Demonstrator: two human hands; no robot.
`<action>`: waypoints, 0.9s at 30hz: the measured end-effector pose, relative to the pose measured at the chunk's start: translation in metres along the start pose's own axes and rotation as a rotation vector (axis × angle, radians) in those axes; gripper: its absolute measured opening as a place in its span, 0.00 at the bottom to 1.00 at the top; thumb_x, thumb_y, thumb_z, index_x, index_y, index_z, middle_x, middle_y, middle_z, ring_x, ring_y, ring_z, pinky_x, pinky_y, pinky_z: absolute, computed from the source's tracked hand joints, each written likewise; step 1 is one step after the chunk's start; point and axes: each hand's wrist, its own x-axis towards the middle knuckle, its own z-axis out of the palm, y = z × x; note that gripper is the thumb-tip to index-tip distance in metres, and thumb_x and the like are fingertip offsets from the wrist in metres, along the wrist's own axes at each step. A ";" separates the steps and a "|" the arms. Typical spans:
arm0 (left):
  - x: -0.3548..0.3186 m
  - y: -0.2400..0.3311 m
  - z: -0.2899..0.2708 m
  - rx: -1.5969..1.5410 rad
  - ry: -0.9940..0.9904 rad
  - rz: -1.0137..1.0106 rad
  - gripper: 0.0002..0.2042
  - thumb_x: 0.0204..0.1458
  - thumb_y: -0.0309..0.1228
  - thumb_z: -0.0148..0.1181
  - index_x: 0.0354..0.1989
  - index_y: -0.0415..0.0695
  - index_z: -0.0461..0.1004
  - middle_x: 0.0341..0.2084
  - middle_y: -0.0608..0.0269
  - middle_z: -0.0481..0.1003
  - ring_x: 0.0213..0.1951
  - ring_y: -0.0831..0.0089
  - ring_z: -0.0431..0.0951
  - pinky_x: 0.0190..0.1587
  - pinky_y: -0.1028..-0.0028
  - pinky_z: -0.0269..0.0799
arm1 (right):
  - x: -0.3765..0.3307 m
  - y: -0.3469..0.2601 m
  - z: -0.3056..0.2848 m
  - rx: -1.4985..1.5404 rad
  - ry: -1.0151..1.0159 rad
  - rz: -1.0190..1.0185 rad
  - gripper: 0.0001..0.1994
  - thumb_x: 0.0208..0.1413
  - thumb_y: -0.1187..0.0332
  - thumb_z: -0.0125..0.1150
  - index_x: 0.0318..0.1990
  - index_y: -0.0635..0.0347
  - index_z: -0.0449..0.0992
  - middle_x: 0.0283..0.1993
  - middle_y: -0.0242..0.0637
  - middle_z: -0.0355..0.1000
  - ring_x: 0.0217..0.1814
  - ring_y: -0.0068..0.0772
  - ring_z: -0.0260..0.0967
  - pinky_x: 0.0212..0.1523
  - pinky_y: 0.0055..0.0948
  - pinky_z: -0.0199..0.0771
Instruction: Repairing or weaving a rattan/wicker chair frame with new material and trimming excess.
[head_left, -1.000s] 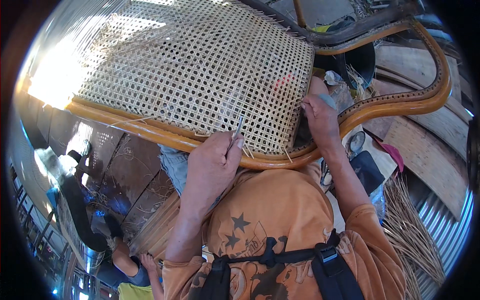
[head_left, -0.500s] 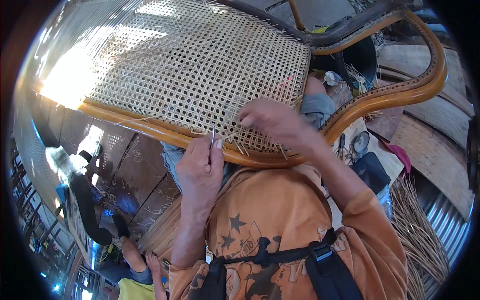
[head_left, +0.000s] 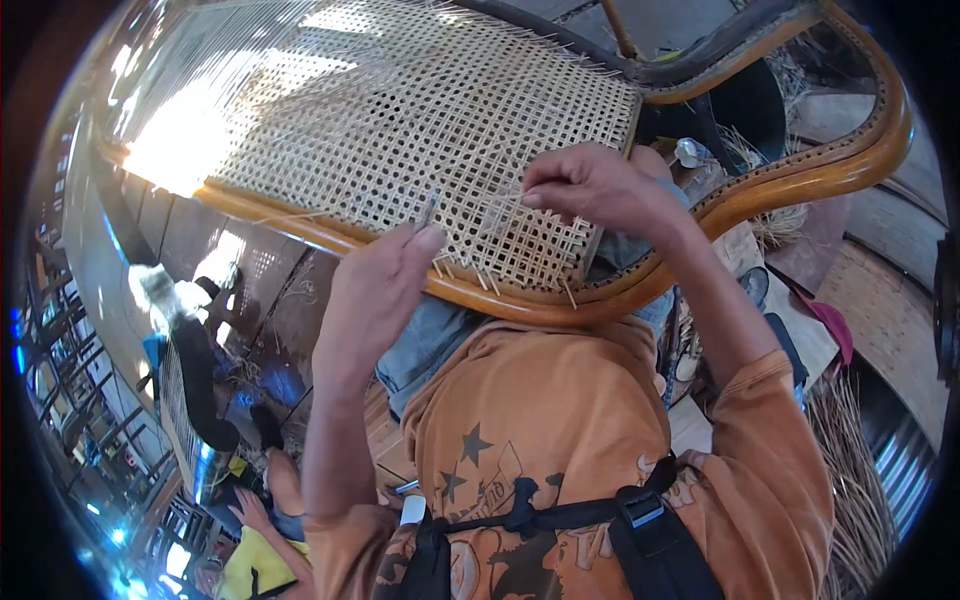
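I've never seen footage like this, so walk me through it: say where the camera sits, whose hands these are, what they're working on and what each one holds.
The round, bent picture comes from a wide fisheye camera worn on a person's head, looking down at their own arms and orange shirt. No machine is involved: these are two bare hands. In front lies a curved wooden chair frame with a woven cane panel, part finished; loose strand ends stick out along its near edge. The left hand pinches a thin metal tool whose tip rests on the weave. The right hand pinches a cane strand just above the panel. Bundles of loose cane lie at the right, and another person's hand shows at the lower left.
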 end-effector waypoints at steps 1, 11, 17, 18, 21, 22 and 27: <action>0.006 0.003 0.001 0.005 0.012 -0.007 0.16 0.58 0.38 0.46 0.29 0.36 0.71 0.20 0.52 0.72 0.22 0.61 0.72 0.28 0.67 0.68 | -0.002 0.001 -0.005 -0.133 0.015 0.063 0.07 0.53 0.68 0.58 0.34 0.63 0.74 0.22 0.32 0.67 0.26 0.21 0.65 0.28 0.26 0.67; 0.041 0.025 0.048 0.820 -0.115 0.360 0.12 0.51 0.35 0.48 0.27 0.40 0.74 0.22 0.50 0.75 0.28 0.52 0.77 0.32 0.57 0.71 | -0.027 0.019 0.022 -0.574 0.200 0.296 0.13 0.50 0.64 0.48 0.33 0.61 0.77 0.36 0.50 0.74 0.43 0.51 0.71 0.45 0.43 0.70; 0.053 0.062 0.059 1.006 -0.164 0.380 0.11 0.49 0.33 0.50 0.26 0.42 0.77 0.22 0.54 0.76 0.29 0.57 0.78 0.31 0.59 0.73 | -0.027 0.025 0.028 -0.562 0.255 0.347 0.12 0.47 0.65 0.51 0.33 0.62 0.77 0.36 0.52 0.74 0.42 0.52 0.72 0.46 0.41 0.71; 0.055 0.065 0.061 1.036 -0.163 0.414 0.10 0.49 0.32 0.51 0.26 0.43 0.78 0.23 0.55 0.77 0.29 0.59 0.79 0.31 0.61 0.73 | -0.029 0.025 0.028 -0.559 0.249 0.345 0.12 0.47 0.65 0.51 0.33 0.62 0.77 0.36 0.52 0.74 0.42 0.52 0.72 0.46 0.41 0.71; 0.062 0.078 0.067 1.183 -0.253 0.460 0.08 0.47 0.30 0.52 0.28 0.43 0.79 0.25 0.56 0.78 0.31 0.60 0.79 0.31 0.63 0.74 | -0.034 0.025 0.025 -0.509 0.267 0.301 0.11 0.46 0.66 0.52 0.31 0.63 0.77 0.35 0.54 0.73 0.41 0.53 0.72 0.43 0.42 0.72; 0.064 0.082 0.070 1.181 -0.256 0.455 0.08 0.47 0.30 0.52 0.28 0.43 0.79 0.25 0.56 0.78 0.31 0.60 0.79 0.31 0.63 0.74 | -0.035 0.024 0.024 -0.509 0.250 0.292 0.11 0.45 0.66 0.53 0.31 0.64 0.77 0.34 0.55 0.73 0.40 0.53 0.72 0.42 0.42 0.72; 0.066 0.090 0.077 1.280 -0.407 0.396 0.09 0.47 0.29 0.52 0.31 0.44 0.79 0.30 0.57 0.78 0.33 0.62 0.80 0.33 0.64 0.74 | -0.027 0.036 0.028 -0.513 0.243 0.259 0.11 0.43 0.66 0.54 0.28 0.65 0.77 0.31 0.56 0.72 0.38 0.54 0.72 0.40 0.42 0.72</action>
